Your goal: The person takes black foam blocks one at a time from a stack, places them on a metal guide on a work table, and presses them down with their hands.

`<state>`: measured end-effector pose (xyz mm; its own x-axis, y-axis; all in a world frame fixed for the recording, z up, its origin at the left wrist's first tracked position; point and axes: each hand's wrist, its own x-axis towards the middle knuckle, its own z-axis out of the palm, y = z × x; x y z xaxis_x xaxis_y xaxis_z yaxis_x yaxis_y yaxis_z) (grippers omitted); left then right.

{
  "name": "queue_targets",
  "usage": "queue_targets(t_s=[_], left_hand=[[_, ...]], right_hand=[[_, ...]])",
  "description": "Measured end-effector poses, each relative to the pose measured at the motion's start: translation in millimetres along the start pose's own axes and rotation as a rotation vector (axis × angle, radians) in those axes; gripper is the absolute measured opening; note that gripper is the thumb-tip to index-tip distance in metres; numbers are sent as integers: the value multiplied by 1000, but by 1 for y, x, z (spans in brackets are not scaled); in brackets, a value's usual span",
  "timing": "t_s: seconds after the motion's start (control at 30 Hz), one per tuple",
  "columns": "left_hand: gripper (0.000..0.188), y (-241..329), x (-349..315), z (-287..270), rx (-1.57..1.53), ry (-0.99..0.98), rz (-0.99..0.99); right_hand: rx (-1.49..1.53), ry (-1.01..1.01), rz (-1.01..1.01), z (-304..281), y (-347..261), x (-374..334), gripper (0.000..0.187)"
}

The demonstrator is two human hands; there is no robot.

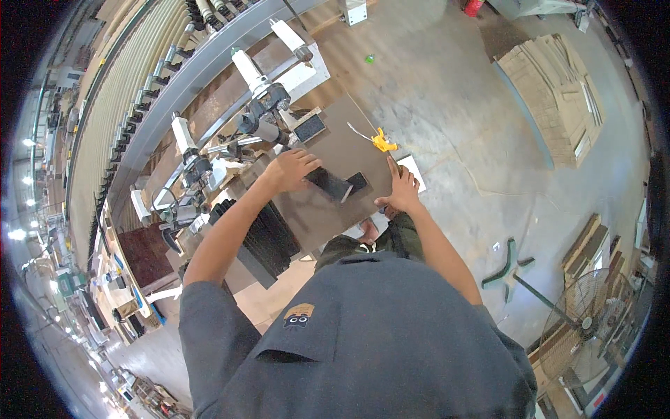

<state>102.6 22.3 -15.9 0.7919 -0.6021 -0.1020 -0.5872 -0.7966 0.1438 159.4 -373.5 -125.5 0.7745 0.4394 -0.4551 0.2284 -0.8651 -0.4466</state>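
My left hand [296, 170] is closed over the far end of a dark, flat rectangular piece [328, 184], tilted over a brown board [307, 215]. Just right of that piece a small black pad [357, 183] lies on the board. At the board's right edge my right hand [403, 190] rests with its fingers stretched out and apart, holding nothing that I can see. Beyond its fingertips lies a yellow trigger-shaped tool [383, 142] with a thin white tip. A black pad in a light frame [309, 128] sits ahead of my left hand.
White-cylindered machine units [251, 75] line a rail on the left. Black strips [259, 234] are stacked beside the board, left of my legs. A standing fan [586, 322] is at the lower right, and flat brown sheets [558, 98] are piled at the far right.
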Motion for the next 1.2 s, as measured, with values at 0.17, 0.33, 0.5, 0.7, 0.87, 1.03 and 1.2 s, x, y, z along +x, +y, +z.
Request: queue_targets(t_s=[0.17, 0.33, 0.5, 0.7, 0.87, 1.03, 1.2], left_hand=[[63, 94, 23, -21, -278, 213, -606], [61, 121, 7, 63, -517, 341, -1421], [65, 106, 15, 90, -421, 519, -1650], [82, 86, 51, 103, -274, 509, -1638], [89, 97, 50, 103, -288, 528, -1596], [87, 122, 47, 96, -329, 502, -1489], [76, 118, 50, 129, -123, 473, -1429]], right_hand=[[10, 38, -37, 6, 11, 1, 161], [-18, 22, -36, 8, 3, 4, 162], [-31, 6, 12, 2, -2, 3, 164], [-43, 0, 7, 4, 0, 3, 163], [-27, -42, 58, -3, -6, 5, 161], [-17, -17, 29, -1, -4, 4, 161], [-13, -52, 36, -3, -5, 3, 161]])
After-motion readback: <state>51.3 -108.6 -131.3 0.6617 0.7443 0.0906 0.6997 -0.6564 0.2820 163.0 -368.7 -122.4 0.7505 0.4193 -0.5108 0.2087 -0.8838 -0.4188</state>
